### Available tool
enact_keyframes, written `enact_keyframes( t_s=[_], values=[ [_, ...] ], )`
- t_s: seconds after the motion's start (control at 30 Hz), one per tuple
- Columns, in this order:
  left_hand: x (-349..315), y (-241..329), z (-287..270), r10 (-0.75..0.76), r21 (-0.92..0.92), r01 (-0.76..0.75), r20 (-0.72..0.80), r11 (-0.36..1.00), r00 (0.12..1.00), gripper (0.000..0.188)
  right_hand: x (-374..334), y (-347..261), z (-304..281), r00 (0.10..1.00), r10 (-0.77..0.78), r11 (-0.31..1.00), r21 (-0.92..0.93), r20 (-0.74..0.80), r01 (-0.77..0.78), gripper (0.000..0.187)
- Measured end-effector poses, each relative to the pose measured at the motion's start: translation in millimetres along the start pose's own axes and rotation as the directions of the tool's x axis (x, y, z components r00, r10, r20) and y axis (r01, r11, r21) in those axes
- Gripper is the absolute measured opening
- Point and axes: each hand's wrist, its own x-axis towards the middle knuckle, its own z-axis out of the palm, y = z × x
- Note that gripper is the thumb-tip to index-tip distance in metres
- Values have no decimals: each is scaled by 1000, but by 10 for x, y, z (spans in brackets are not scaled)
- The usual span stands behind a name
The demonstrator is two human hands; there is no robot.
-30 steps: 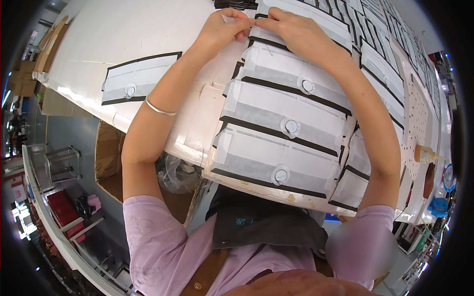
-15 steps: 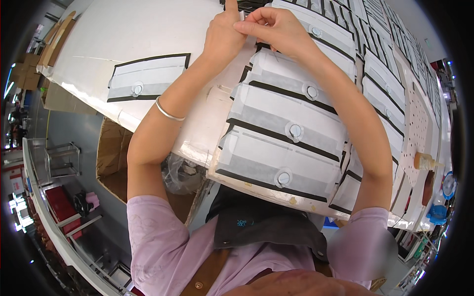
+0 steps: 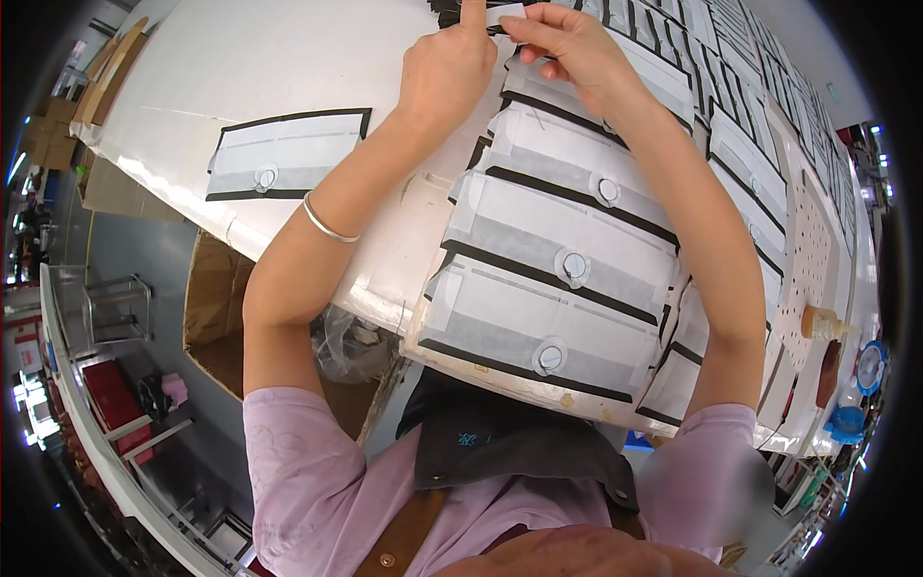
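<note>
A small white piece (image 3: 506, 14), flat, thin and straight-edged, is up at the worker's twelve o'clock. Its three-o'clock end is pinched between the thumb and fingers of the right hand (image 3: 588, 56); its nine-o'clock end comes up by the left hand (image 3: 447, 72), and whether that one grips it too I can't tell from here.

The slip (image 3: 505, 13) is white, the panels (image 3: 543, 322) white-and-grey with black edging.
</note>
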Motion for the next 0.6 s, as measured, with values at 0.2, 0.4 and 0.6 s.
enact_keyframes(
  t_s=[0.2,0.4,0.6],
  values=[
    [238,-291,-2,-196,-215,254,259,943,946,40,196,-206,-493,966,-191,790,-556,175,257,19],
    [505,-173,276,-315,-520,659,601,544,734,40,488,-194,-764,913,12,734,-624,407,268,23],
    [563,-127,456,-360,-600,704,604,381,711,44,801,-10,-776,927,-56,690,-657,370,304,20]
  ],
)
